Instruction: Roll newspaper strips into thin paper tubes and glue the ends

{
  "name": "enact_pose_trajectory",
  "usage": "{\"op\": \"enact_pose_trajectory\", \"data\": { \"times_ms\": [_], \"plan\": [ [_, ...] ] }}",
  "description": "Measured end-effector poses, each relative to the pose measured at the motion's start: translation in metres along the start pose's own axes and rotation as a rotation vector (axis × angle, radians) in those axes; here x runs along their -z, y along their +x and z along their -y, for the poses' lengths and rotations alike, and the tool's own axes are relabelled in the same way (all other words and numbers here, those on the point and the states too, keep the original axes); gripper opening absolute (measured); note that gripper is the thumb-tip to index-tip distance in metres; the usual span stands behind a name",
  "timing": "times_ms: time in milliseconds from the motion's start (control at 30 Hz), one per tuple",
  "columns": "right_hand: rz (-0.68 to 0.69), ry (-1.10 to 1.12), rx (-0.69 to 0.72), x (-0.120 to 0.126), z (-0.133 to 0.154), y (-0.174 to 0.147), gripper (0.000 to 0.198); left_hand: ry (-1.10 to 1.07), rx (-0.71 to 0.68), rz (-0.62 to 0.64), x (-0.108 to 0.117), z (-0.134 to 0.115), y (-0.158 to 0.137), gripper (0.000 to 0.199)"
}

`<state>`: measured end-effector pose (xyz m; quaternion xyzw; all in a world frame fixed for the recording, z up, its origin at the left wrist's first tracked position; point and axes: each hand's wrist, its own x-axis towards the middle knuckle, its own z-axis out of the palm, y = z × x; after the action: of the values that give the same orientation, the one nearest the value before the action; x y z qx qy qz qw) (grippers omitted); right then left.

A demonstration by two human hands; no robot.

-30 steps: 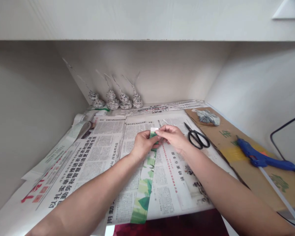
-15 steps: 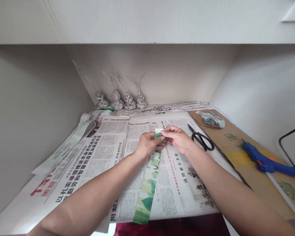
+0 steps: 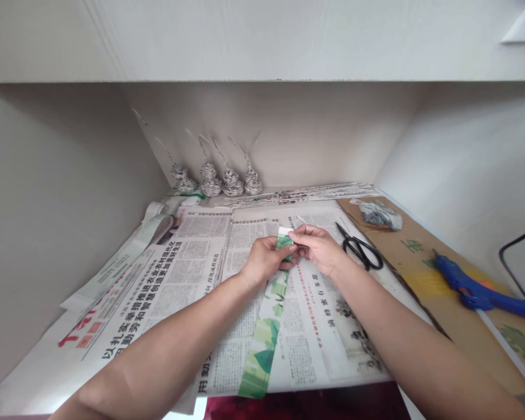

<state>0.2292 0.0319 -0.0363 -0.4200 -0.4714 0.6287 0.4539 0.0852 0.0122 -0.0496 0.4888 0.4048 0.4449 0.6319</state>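
A long green-and-white leaf-patterned paper strip (image 3: 262, 344) runs from the newspaper's front edge up to my hands. My left hand (image 3: 269, 258) pinches it near its white far end, thumb on top and fingers beneath. With thumb and fingertips, my right hand (image 3: 315, 245) grips the right edge of that same end. Both hands almost touch each other there. Under them lie newspaper sheets (image 3: 236, 303). Black-handled scissors (image 3: 359, 248) rest just right of my right hand, blades pointing away.
Behind stand several gourd-shaped woven paper pieces (image 3: 233, 184) and a row of thin paper rods (image 3: 306, 193). On the right, cardboard (image 3: 402, 256) bears a blue glue gun (image 3: 476, 286) and a crumpled grey wad (image 3: 378, 214). Paper strips (image 3: 114, 262) lie left. A shelf panel (image 3: 262, 41) overhangs.
The view has shifted slightly. My hands keep their pinch on the strip's far end, with a little more of the green pattern showing between them.
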Motion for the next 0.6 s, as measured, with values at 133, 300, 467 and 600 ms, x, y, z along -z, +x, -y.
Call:
{"op": "enact_pose_trajectory", "data": {
  "times_ms": [133,300,467,600],
  "plan": [
    [-0.008,0.013,0.006,0.001,-0.001,0.001,0.028,0.013,0.046,-0.011,0.0,0.0,0.0,0.023],
    [-0.093,-0.007,-0.033,0.006,0.0,0.003,0.031,-0.023,0.064,-0.003,0.0,-0.001,0.0,0.02],
    [-0.032,-0.1,-0.04,0.013,0.005,0.003,0.033,-0.043,0.049,-0.063,0.0,-0.005,0.002,0.021],
    [0.022,-0.227,0.008,0.015,0.004,0.003,0.034,-0.042,0.016,-0.096,0.001,-0.006,0.003,0.02]
  ]
}}
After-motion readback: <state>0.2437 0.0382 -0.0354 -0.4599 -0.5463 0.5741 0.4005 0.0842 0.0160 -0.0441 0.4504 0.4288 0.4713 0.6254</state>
